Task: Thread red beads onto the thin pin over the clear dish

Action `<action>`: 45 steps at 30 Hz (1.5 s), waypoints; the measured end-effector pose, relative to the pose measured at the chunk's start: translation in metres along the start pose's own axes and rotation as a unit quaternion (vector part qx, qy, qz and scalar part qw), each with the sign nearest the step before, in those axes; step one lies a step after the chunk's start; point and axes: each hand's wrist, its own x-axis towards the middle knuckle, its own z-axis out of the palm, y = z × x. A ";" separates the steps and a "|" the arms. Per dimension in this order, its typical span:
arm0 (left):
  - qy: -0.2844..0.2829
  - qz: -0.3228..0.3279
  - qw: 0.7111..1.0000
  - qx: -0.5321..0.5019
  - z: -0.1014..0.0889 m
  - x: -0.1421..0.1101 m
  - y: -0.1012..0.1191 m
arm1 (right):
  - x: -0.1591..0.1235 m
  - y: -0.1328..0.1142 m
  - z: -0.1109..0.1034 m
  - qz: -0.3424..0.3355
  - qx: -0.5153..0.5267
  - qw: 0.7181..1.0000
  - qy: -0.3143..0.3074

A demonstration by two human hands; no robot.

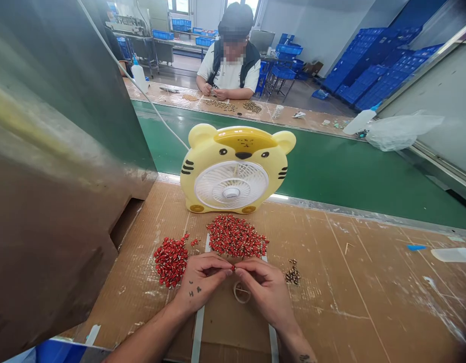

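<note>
Though mostly hidden by fingertips (228, 273), small red piece (233, 267) pinched between left hand (202, 282) and right hand (266, 288).

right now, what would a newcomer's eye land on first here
Most likely the yellow animal-faced fan, standing near the far edge of the cardboard-covered table. Next, perhaps the larger red heap just in front of it and the smaller red heap to the left. Nearer the wearer, the left hand and right hand pinch a tiny red piece.
</note>
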 end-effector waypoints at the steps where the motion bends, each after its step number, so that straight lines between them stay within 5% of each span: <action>1: 0.002 0.006 1.000 0.009 0.000 0.000 0.000 | 0.000 0.000 0.001 0.005 0.002 1.000 0.000; 14: 0.008 0.093 0.990 0.107 0.000 -0.003 -0.005 | 0.005 0.000 0.008 0.019 -0.001 1.000 -0.019; 18: -0.014 0.143 0.969 0.202 -0.007 0.001 0.000 | 0.007 0.016 -0.019 0.007 -0.048 0.998 0.033; 21: -0.014 0.187 0.913 0.362 -0.027 0.010 0.012 | 0.011 0.031 -0.053 0.012 -0.118 0.989 0.088; 25: -0.070 0.093 0.827 0.551 -0.054 0.026 0.025 | 0.020 0.049 -0.078 -0.011 -0.221 0.973 0.069; 28: -0.123 0.031 0.798 0.589 -0.059 0.036 0.028 | 0.027 0.059 -0.076 -0.020 -0.239 0.969 0.063; 36: -0.165 0.004 0.760 0.628 -0.054 0.040 0.027 | 0.012 0.055 -0.084 -0.010 -0.214 0.973 0.089; 41: -0.162 -0.006 0.733 0.661 -0.052 0.040 0.031 | -0.019 0.033 -0.068 0.004 -0.131 0.990 -0.053; 45: -0.151 -0.005 0.758 0.635 -0.058 0.039 0.029 | -0.034 0.027 -0.048 -0.005 -0.123 0.987 -0.100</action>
